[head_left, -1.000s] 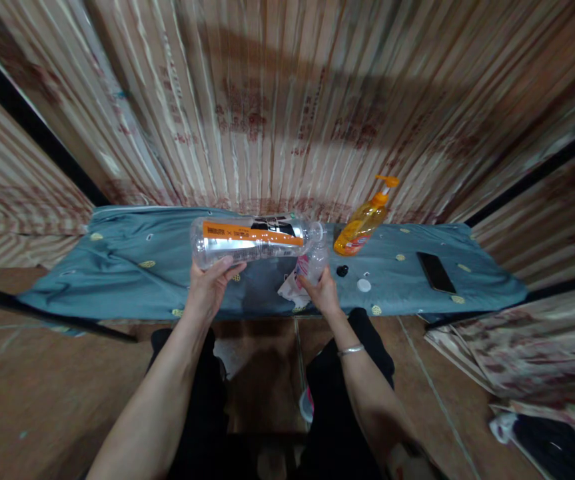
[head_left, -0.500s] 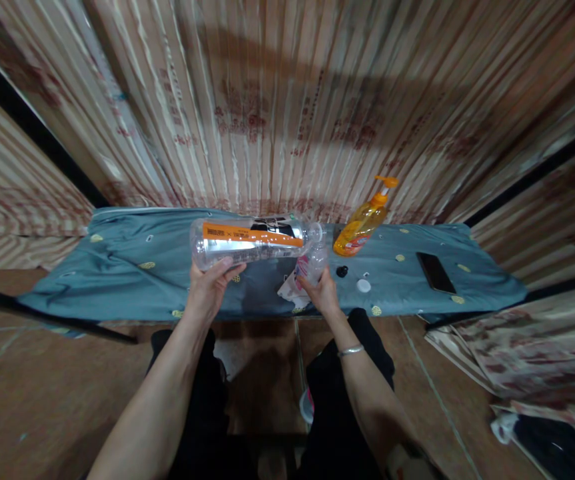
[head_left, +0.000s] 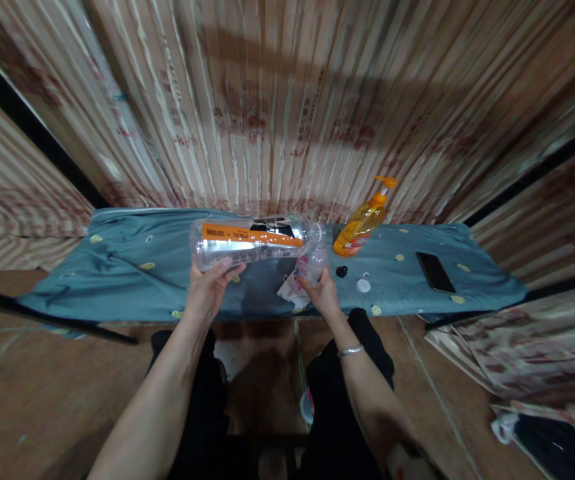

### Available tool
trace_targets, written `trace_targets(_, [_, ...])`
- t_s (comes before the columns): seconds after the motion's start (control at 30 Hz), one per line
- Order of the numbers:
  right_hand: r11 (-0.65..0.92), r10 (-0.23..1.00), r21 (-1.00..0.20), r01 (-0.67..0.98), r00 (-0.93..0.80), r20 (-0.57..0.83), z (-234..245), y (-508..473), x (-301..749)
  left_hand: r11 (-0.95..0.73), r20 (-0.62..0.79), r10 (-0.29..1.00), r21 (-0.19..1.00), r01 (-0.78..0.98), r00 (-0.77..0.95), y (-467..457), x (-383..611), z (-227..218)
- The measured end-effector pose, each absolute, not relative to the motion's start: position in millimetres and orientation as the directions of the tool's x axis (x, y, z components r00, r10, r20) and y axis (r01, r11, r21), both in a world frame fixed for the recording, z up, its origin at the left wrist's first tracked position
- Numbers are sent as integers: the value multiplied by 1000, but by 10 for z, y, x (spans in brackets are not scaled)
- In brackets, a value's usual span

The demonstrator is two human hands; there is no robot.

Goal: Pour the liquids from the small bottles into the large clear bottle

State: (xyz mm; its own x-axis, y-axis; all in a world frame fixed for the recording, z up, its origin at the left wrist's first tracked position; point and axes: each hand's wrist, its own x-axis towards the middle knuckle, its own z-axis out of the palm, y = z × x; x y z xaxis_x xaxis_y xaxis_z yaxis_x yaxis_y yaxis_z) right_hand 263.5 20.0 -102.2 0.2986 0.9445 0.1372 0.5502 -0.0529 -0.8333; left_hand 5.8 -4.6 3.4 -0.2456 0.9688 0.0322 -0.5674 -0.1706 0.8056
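Observation:
My left hand is closed under a large clear plastic bottle with an orange and silver label. This bottle lies almost level in the air, its uncapped mouth pointing right. Just below that mouth is the top of a smaller clear bottle with pink print; whether the two touch I cannot tell. My right hand grips the smaller bottle around its side, a silver bangle on the wrist. Beneath it a crumpled white cloth or tissue lies on the teal cloth. Any liquid passing between the bottles is not visible.
An orange pump bottle stands behind to the right. On the teal-covered table are a small black cap, a white cap and a dark phone. Black frame bars and patterned curtains surround the table.

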Motion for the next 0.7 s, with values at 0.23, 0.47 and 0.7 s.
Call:
trace_targets(0.23, [-56, 951, -834, 548, 285, 123, -980, 191, 2632, -167, 18, 966, 803, -572, -256, -53, 71, 60])
trace_targets(0.47, [-43, 945, -851, 523, 297, 134, -1003, 204, 2638, -171, 18, 964, 803, -570, -265, -43, 76, 49])
trace_targets(0.7, [-40, 946, -847, 530, 293, 139, -1015, 210, 2649, -181, 45, 967, 813, -553, -251, -40, 52, 11])
